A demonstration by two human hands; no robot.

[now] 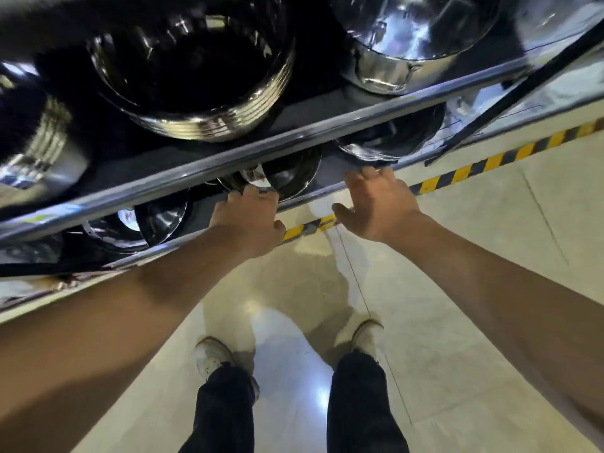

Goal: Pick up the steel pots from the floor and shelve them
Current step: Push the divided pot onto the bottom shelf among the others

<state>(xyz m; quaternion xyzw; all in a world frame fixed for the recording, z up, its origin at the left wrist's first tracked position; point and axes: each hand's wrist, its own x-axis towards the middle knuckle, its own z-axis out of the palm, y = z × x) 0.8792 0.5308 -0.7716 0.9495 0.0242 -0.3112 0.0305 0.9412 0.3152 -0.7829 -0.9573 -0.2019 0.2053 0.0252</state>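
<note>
A steel pot point(287, 174) with a white label sits on the lower shelf of a metal rack, just behind the front rail. My left hand point(248, 220) reaches to its near rim, fingers curled over the edge; the fingertips are hidden. My right hand point(376, 204) is open to the right of that pot, fingers spread, with the tips at the lower shelf's front edge point(385, 163) and nothing in it. No pot shows on the floor.
Large steel pots point(202, 93) point(408, 37) fill the upper shelf behind its rail point(196, 171). More pots point(389, 138) point(157, 217) flank the first one below. Yellow-black tape point(490, 161) runs along the rack's foot. My shoes point(212, 354) point(366, 335) stand on glossy floor.
</note>
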